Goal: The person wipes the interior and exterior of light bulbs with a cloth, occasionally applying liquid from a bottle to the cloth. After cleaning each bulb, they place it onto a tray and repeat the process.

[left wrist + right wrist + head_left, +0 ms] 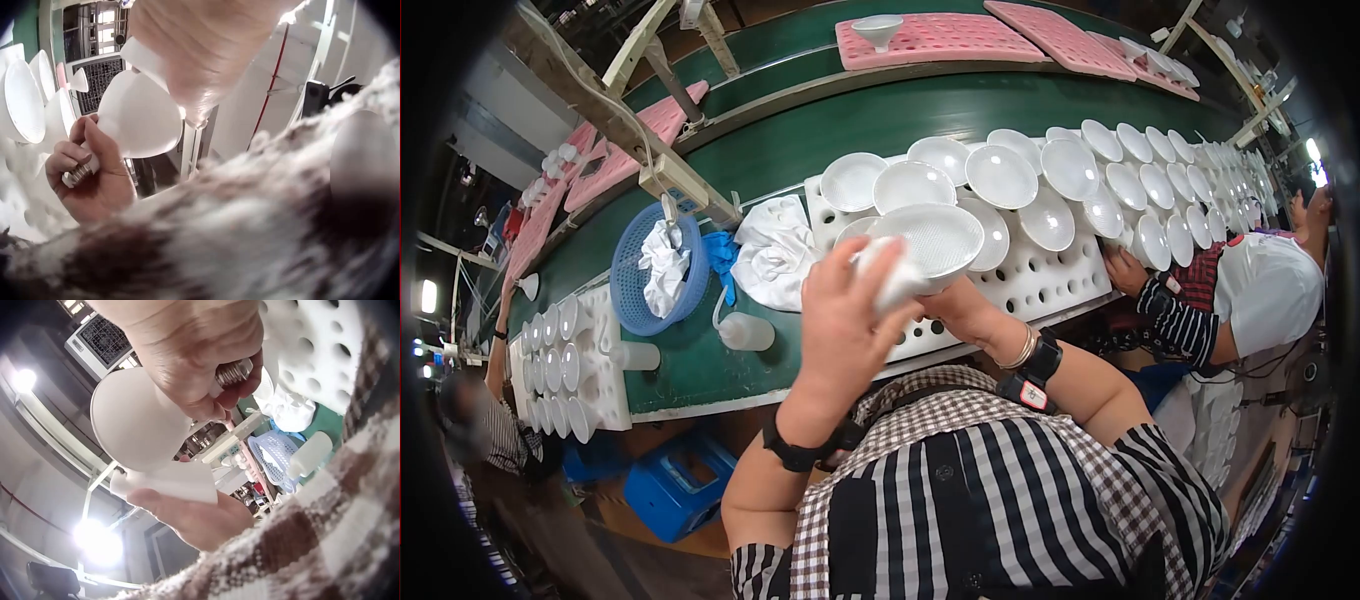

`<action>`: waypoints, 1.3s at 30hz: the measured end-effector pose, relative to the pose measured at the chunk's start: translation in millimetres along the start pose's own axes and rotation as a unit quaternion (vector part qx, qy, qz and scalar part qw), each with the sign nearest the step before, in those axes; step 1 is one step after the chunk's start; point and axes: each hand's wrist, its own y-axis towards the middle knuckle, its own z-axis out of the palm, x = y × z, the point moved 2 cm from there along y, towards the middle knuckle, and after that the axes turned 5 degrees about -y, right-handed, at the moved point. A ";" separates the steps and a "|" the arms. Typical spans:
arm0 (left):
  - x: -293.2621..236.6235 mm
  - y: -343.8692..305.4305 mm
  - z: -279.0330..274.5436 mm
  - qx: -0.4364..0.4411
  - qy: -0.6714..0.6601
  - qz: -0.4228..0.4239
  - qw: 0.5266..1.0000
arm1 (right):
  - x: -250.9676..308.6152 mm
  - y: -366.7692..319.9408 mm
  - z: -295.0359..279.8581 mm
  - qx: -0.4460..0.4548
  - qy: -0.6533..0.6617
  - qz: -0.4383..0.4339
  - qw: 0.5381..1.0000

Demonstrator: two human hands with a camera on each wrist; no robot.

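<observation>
A white reflector lamp (pixel 940 240) is held in front of the person's body, its wide face up in the head view. The right hand (pixel 965 312) grips it low down; in the right wrist view that hand (pixel 194 353) has its fingers round the metal screw base (pixel 232 373). The left hand (pixel 840 320) holds a folded white cloth or pad (pixel 900 278) against the lamp's side. From the left wrist camera the lamp's white body (pixel 140 115) shows between the left hand (pixel 212 50) and the right hand (pixel 94 172).
Many similar lamps stand in a white holed tray (pixel 1040 285) to the right. Left of it are a white cloth heap (pixel 778 255), a blue basket (pixel 630 275) and a squeeze bottle (pixel 747 332). Pink holed boards (pixel 940 40) lie beyond. Another worker's hand (pixel 1127 272) is at the right.
</observation>
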 end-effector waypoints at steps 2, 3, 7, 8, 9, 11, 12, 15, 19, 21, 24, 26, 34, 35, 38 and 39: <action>-13.7 0.4 6.0 0.072 0.222 0.089 0.968 | 1.1 -0.9 -0.8 -0.035 0.006 -0.009 0.999; -5.8 2.3 6.1 0.057 0.242 0.100 0.964 | 5.4 -6.0 -1.3 -0.020 -0.006 0.002 1.000; 84.5 -12.6 -6.8 0.040 0.181 -0.068 0.980 | 0.9 -17.5 -4.0 0.055 0.032 0.044 0.997; 106.9 -19.1 -12.2 0.029 0.109 -0.126 0.986 | 0.3 -18.4 -4.9 0.087 0.063 0.048 0.993; 109.3 -18.8 -17.3 0.033 0.108 -0.124 0.986 | 0.5 -19.8 -6.6 0.085 0.082 0.050 0.992; 115.7 -22.3 -22.4 -0.061 -0.042 -0.240 0.968 | 0.9 -20.4 -11.0 0.093 0.115 0.053 0.988; 111.9 -21.6 -19.8 -0.060 -0.044 -0.240 0.968 | 0.4 -19.6 -11.5 0.107 0.144 0.056 0.982; 73.6 -9.8 -14.9 -0.096 -0.084 -0.210 0.969 | 6.4 -22.3 -5.1 0.113 0.202 0.063 0.971; 9.8 5.1 2.1 -0.044 0.123 0.038 0.991 | 5.8 -22.8 4.3 0.118 0.279 0.102 0.947; 0.9 7.0 12.8 -0.016 0.205 0.127 0.970 | 6.1 -29.3 6.2 0.129 0.302 0.139 0.934; 8.0 8.2 20.5 0.023 0.264 0.158 0.951 | 0.6 -29.8 8.0 0.148 0.344 0.219 0.901; 31.8 4.7 17.4 0.045 0.275 0.128 0.952 | -8.8 -30.8 6.8 0.126 0.400 0.259 0.870; 71.7 -17.8 9.9 -0.046 0.174 -0.034 0.983 | -18.1 -39.9 -2.5 0.129 0.396 0.227 0.880; 54.3 -10.5 16.5 -0.027 0.187 0.009 0.982 | -22.1 -39.7 -1.7 0.132 0.402 0.234 0.876; 25.6 1.5 24.9 0.033 0.234 0.090 0.968 | -17.4 -42.9 3.3 0.141 0.389 0.250 0.875; 24.9 2.7 24.4 0.053 0.238 0.113 0.963 | -14.7 -45.5 3.7 0.144 0.371 0.255 0.881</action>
